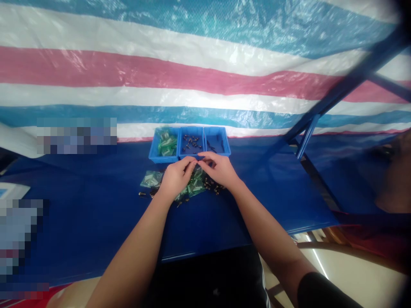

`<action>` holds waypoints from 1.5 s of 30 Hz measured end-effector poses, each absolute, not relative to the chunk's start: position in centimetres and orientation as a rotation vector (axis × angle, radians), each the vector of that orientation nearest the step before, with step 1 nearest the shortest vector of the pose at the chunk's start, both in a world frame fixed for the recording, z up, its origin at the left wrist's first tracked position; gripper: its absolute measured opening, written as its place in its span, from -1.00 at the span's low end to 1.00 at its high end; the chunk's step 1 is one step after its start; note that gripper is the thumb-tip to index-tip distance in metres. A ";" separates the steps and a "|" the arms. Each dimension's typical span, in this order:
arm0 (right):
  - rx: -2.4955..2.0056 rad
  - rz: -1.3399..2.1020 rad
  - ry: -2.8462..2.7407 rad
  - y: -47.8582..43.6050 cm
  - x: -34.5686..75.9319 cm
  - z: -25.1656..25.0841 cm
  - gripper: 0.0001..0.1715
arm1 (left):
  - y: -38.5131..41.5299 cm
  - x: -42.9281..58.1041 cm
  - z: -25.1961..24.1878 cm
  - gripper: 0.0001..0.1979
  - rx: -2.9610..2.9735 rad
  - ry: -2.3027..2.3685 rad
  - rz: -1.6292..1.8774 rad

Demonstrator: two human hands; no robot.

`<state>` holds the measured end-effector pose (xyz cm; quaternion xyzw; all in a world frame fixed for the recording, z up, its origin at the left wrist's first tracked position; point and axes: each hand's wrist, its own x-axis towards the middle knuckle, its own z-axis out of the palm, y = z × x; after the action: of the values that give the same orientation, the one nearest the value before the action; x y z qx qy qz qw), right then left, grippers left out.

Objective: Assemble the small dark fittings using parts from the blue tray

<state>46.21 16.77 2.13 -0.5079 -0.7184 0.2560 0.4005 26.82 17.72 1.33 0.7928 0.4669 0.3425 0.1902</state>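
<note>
My left hand [176, 176] and my right hand [218, 169] meet over a blue table [96, 214], fingertips pinched together around something too small to name. Beneath them lies a pile of small green-tinted plastic bags [150, 179] and several small dark metal parts [214, 186]. Just behind my hands stand three blue bins in a row: the left bin [153, 152] holds green bags, the middle bin [191, 133] holds dark metal parts, the right bin [227, 145] holds a few dark pieces.
A striped blue, white and pink tarp [192, 68] hangs behind the table. A blue metal frame [324, 107] slants at the right. Another person's arm [394, 175] shows at the right edge. A wooden chair [334, 246] stands at lower right.
</note>
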 end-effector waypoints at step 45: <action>-1.157 0.595 -1.783 17.2 46.0 1.0 -0.62 | 17.5 27.1 1.5 -0.68 2.155 1.265 1.002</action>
<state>46.04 17.19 1.02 -0.4681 -0.7211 0.2406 0.4505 27.11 17.51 1.51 0.7803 0.4582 0.3628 0.2229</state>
